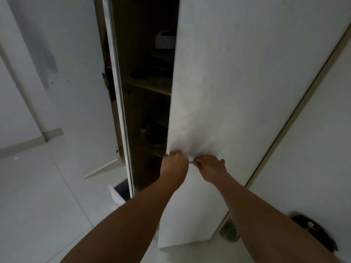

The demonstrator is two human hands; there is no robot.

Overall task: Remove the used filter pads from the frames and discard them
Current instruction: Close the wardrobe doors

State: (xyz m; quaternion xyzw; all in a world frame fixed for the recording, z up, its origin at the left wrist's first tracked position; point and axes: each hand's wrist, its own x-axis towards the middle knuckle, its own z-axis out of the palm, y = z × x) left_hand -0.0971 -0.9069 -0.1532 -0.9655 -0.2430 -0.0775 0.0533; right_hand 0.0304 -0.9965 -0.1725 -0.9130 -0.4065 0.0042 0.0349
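1. Filter pads and their frames do not show anywhere. If they sit in the cabinet (144, 111), its dark inside hides them. You look to be at the step of gaining access, with no pad removed so far.
2. Your left hand (175, 162) has its fingers curled round the free edge of the cabinet door (237, 92). Your right hand (210, 168), just beside it, has curled fingers pinching a small silvery handle (190, 162) that shows between the two hands.
3. The door stands only partly open, leaving a narrow gap. The next move probably calls for a steady pull along the hinge arc, wide enough to let light reach the shelves so you can find the frames.
4. Inside the cabinet:
   - High up there is a pale boxy thing (164, 40).
   - Below it, dark shapes (150, 73) rest on a wooden shelf (152, 89).
   - Lower down are more dark objects (155, 135). None of these can be identified.
5. On the floor at the foot of the gap stands a white open-topped container (116, 194) with a dark inside. Its contents cannot be made out. It may serve for the discards, but that is a guess.
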